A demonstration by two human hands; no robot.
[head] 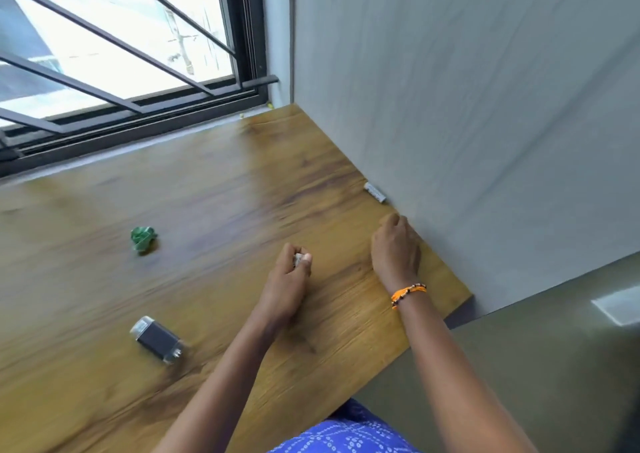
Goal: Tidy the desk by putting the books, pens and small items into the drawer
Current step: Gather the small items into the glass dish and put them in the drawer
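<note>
My left hand [289, 272] hovers over the wooden desk [214, 193] and pinches a small pale item [298, 258] between thumb and fingers. My right hand [394, 248], with an orange bracelet on the wrist, lies by the grey wall, fingers curled down, a short way before a small white cylinder [374, 192] that rests against the wall. Whether the right hand holds anything is hidden. A crumpled green wrapper [143, 239] lies at the desk's left middle. A dark bottle with a clear cap [157, 339] lies on its side near the front left. No drawer is in view.
A barred window [114, 54] runs along the desk's far edge. A grey wall [485, 106] bounds the right side. The desk's right front corner ends near the floor [519, 366]. The frame is blurred by motion.
</note>
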